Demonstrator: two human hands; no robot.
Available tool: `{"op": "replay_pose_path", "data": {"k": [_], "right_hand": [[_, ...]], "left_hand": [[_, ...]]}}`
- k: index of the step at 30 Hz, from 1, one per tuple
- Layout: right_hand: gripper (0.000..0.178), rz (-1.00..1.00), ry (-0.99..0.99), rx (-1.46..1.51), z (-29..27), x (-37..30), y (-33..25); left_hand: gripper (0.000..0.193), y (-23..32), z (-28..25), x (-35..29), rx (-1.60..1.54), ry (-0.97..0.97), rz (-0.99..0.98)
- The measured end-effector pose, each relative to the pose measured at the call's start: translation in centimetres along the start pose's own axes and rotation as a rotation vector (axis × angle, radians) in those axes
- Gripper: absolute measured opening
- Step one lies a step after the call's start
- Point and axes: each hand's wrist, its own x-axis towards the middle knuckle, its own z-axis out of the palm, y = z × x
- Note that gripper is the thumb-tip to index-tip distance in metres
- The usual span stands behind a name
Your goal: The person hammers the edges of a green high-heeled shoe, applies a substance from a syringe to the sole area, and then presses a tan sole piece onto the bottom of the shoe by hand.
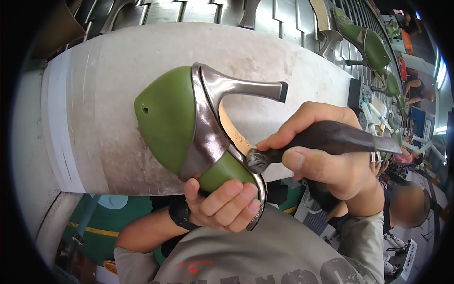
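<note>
Your high-heeled shoe (206, 130), fitted on a green last (168, 113), is at the near edge of the pale worktable (101, 137), its toe end jutting past that edge toward you; whether its body rests on the surface or hangs just above, you cannot tell here. Your left hand (224, 203) cups that toe end, fingers curled and pressed close together, probably to brace the shoe from below. The heel (246, 87) points right and the tan underside (234, 130) faces right too, which seems to suit your right hand (331, 151), approaching from that side. Its thumb and forefinger pinch a dark tool (331, 137) close behind its rounded, streaked end, likely for fine control; the other fingers are largely hidden. That end meets the sole's rim, near enough to your bracing fingers that support and pressure probably oppose each other.
</note>
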Motion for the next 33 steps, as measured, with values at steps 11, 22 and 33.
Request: {"op": "replay_pose_path", "data": {"k": [11, 22, 33], "right_hand": [[0.030, -0.404, 0.265, 0.056, 3.3, 2.2, 1.7], [0.019, -0.298, 0.027, -0.216, 0.7, 2.5, -0.9], [0.021, -0.339, -0.223, -0.533, 1.1, 4.6, -5.0]], "left_hand": [[0.027, 0.1, -1.0, 0.5, -0.035, -0.059, -0.006], [0.027, -0.1, -0.9, 0.7, -0.026, -0.078, -0.039], [0.027, 0.0, -1.0, 0.8, -0.066, -0.056, -0.028]]}}
